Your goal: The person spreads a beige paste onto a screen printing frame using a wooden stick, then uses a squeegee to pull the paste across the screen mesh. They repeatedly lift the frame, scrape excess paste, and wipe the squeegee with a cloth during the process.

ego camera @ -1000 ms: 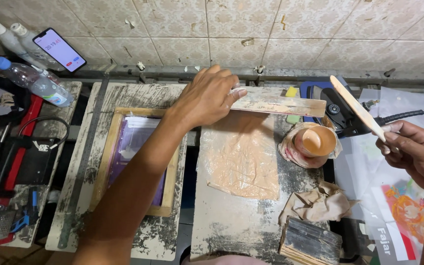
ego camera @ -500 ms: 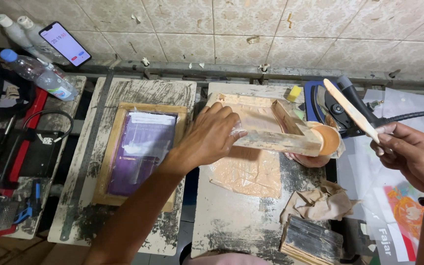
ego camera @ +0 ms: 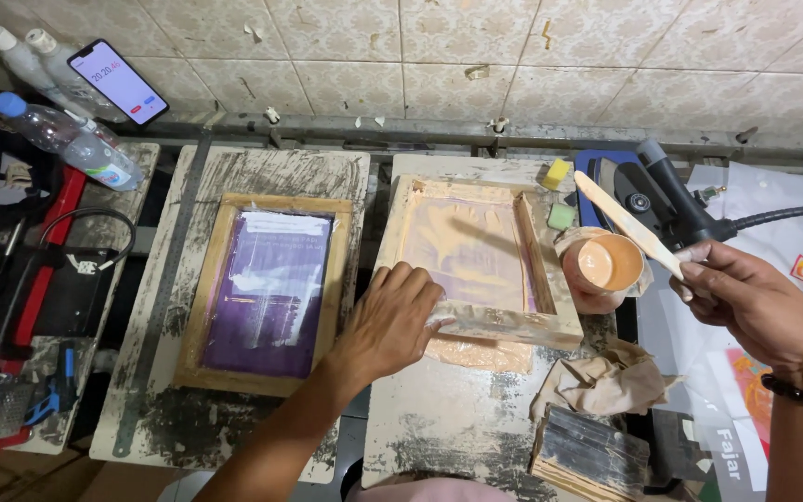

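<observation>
While the left hand (ego camera: 392, 321) gripped the near rail of the wooden screen frame (ego camera: 480, 256), its fingers curled over the front left corner and thumb side pressed against the wood, the right hand (ego camera: 750, 302) was closed around the lower end of a flat wooden spatula (ego camera: 626, 223), pinching it between thumb and fingers. That frame sat on the right printing board (ego camera: 439, 437), directly ahead of the left hand and well to the left of the right hand, so the left hand was plainly the nearer of the two. Its long axis ran away from the person toward the tiled wall (ego camera: 513, 56), and the near rail looked slightly raised above a peach-coloured patch on the board, though how far it was lifted could not be told. The spatula slanted up and to the left from the right hand, its free tip pointing toward the frame's far right corner and passing just above a small cup of peach ink (ego camera: 609, 263), which stood just beside the frame's right rail. Further left, on a separate board, lay a second frame with a purple screen (ego camera: 267, 288), untouched. A crumpled rag (ego camera: 606, 381) rested near the cup, and a black heat tool (ego camera: 671, 200) lay beyond the spatula.
</observation>
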